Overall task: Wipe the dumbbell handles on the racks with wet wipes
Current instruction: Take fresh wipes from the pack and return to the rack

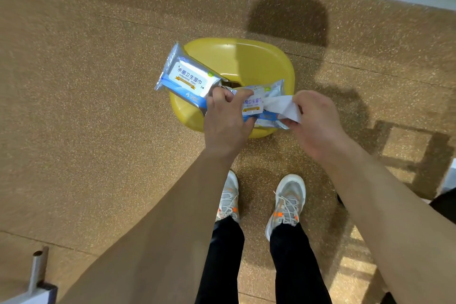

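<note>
Risk: wipe [283, 106] tears, or drags a second sheet out, if pulled too sharply; spare pack [187, 79], held only by one end, may slip and drop onto yellow stool [246, 59] below. Left hand [227, 118] curled tight, gripping both packs: open pack [259, 103] under the fingers, spare pack pinched at its end and sticking out left. Right hand [318, 123] pinches the white wipe between thumb and fingers, wipe partly out of open pack. Dumbbells and racks not in view

Hands: your left hand [227, 121] and right hand [318, 126] are bare.
Legs: your trousers [293, 266] are black.
Feet: your trainers [287, 197] are grey-white, with pale laces and orange marks.
</note>
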A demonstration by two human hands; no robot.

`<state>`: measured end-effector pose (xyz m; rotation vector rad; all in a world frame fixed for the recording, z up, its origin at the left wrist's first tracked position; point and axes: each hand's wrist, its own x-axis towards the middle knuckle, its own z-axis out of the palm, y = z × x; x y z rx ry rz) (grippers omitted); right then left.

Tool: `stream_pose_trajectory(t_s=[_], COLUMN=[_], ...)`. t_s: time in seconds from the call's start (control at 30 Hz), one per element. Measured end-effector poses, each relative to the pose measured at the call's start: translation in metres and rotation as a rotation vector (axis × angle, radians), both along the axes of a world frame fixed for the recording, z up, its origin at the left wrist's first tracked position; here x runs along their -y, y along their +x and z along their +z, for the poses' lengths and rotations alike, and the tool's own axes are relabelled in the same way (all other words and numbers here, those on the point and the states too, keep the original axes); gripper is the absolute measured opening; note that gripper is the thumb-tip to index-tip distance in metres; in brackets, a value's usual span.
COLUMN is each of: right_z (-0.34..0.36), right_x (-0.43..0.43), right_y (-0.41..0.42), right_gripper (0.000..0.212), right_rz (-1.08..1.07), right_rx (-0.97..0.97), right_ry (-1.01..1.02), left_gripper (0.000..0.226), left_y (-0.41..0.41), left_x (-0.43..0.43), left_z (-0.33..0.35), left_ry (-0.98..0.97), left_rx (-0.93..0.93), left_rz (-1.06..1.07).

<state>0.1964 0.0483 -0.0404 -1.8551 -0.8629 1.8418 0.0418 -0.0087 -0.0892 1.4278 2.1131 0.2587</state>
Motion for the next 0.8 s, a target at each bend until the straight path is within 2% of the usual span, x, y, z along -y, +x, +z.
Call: stream_pose_trajectory(t_s=[0.1, 0.17, 0.23, 0.3, 0.4, 0.47, 0.53, 0.67, 0.8], right_z=[0.01, 0.019, 0.026, 0.03, 0.029, 0.028, 0.023, 0.005, -0.01], right_x=[0.005, 0.006, 0.007, 0.007, 0.01, 0.015, 0.02, 0.022, 0.017], right_y=[0.003, 0.004, 0.008, 0.016, 0.03, 0.033, 0.03, 0.012, -0.001], right_gripper=[0.03, 0.031, 0.02, 0.01, 0.01, 0.005, 0.014, 0.038, 0.047], right_rz=[-0.346, -0.495, -0.624, -0.7, -0.491, -0.215, 0.051, 0.377, 0.561], right_rx=[-0.273, -0.437, -0.493, -0.425, -0.185, -0.017, 0.123, 0.256, 0.324], right_ry=[-0.164, -0.214, -0.245, -0.252, -0.223, -0.21, -0.178, -0.029, 0.07], left_gripper=[0.051, 0.05, 0.049, 0.048, 0.049, 0.056, 0.064, 0.073, 0.08], left_y=[0.007, 0.011, 0.013, 0.015, 0.016, 0.017, 0.019, 0.031, 0.041], left_x=[0.0, 0.0, 0.0, -0.001, 0.0, 0.001, 0.006, 0.039, 0.056], left_z=[0.003, 0.004, 0.005, 0.007, 0.009, 0.01, 0.009, 0.005, 0.005], left_ry=[-0.032, -0.054, -0.065, -0.054, 0.033, 0.055, 0.054, 0.141, -0.003], left_rx=[-0.02, -0.061, -0.086, -0.1, -0.119, -0.088, -0.054, -0.235, -0.274], left_rz=[-0.028, -0.025, 0.009, 0.039, 0.039, 0.048, 0.047, -0.208, -0.327])
